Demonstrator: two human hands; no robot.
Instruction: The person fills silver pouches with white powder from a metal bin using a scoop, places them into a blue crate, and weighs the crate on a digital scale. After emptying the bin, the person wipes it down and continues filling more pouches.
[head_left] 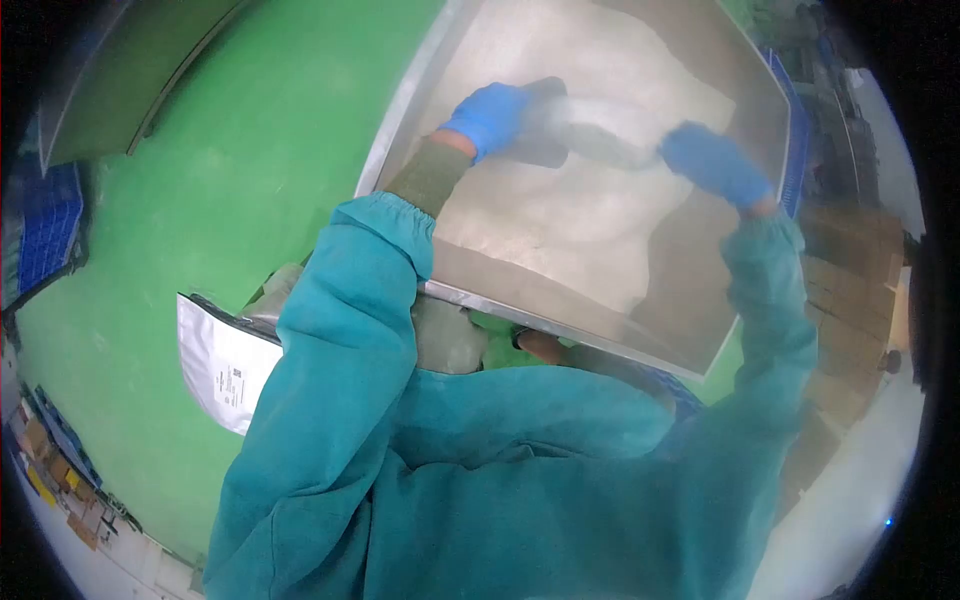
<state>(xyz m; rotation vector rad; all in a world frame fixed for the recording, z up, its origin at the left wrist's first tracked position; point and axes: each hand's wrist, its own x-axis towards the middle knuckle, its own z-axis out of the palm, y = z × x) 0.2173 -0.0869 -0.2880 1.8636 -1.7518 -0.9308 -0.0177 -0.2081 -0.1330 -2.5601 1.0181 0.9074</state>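
Observation:
My left hand, in a blue glove, is closed at the near side of a dark grey flat piece that looks like a scoop. Between my hands stretches a pale, translucent plastic bag, smeared by motion. My right hand, also blue-gloved and blurred, has its fingers closed at the bag's right end. Both hands are over a large metal tray with a broad layer of white powder spread in it. The powder stops short of the tray's right and near walls.
A white pouch with a printed label stands left of my lap on the green floor. Cardboard boxes are stacked at the right. Blue crates and a metal panel are at the far left.

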